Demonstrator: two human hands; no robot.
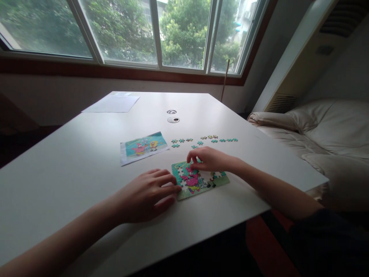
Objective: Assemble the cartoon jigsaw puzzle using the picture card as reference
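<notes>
A partly filled jigsaw puzzle (192, 182) lies flat on the white table, showing a pink cartoon starfish and a green border with white gaps. My left hand (154, 192) rests on the table, its fingers loosely stretched and the tips touching the puzzle's left edge. Over the upper part of the puzzle is my right hand (209, 158), fingers bent down and drawn together; whatever lies between the fingertips is hidden. Beyond it, several loose puzzle pieces (213, 141) are spread in uneven rows. A printed reference picture (144, 147) of the cartoon characters lies to the upper left.
The white table (72, 154) reaches toward the window (184, 34). White paper sheets (112, 103) lie at its far left. Two round fittings (173, 119) sit in the tabletop's middle. A pale sofa (331, 127) stands at the right, and a thin stick (225, 80) leans by the wall.
</notes>
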